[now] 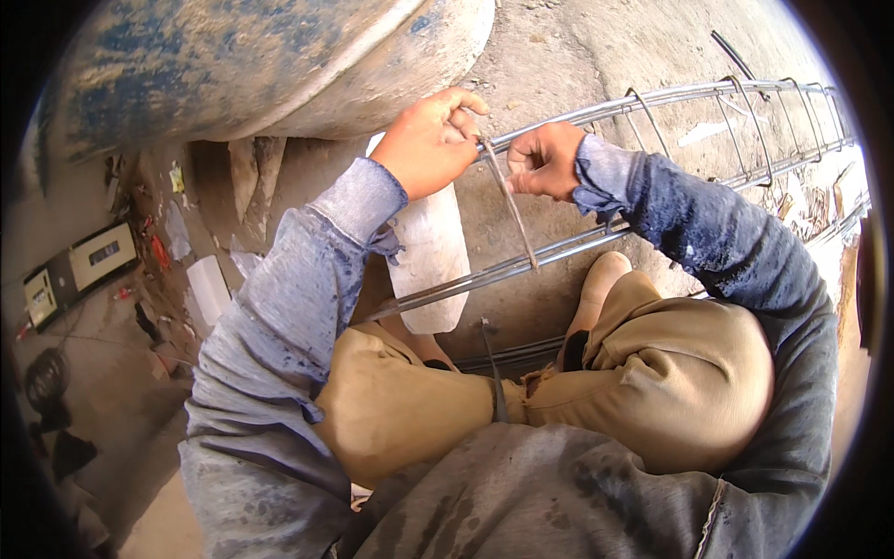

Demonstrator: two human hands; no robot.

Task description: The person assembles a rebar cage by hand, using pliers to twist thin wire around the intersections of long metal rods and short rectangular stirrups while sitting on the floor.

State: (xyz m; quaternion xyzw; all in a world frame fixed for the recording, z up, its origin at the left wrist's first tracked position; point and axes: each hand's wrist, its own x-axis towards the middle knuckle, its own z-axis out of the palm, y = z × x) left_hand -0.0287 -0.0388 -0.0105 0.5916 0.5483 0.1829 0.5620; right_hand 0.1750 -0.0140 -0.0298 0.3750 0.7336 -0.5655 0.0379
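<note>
A long cage of steel reinforcing bars (568, 244) stretches from in front of me off to the far right. Its nearest stirrup (510, 200), a rusty bent rod, crosses between the upper and lower bars. My left hand (430, 142) is closed at the stirrup's upper corner, fingers curled in against it. Just right of that corner, my right hand (549, 160) is closed in a pinch beside the upper bar; whatever lies between its fingertips is too small or hidden to tell. A long whitish block (430, 256) sits under the cage's left end, below my left hand.
A large, dirty blue-and-white drum (251, 65) looms at the upper left. More stirrups (745, 130) ring the cage toward the right. My bent knees (689, 373) are close to the lower bars. Litter and a dark-and-cream boxy device (98, 256) lie on the left.
</note>
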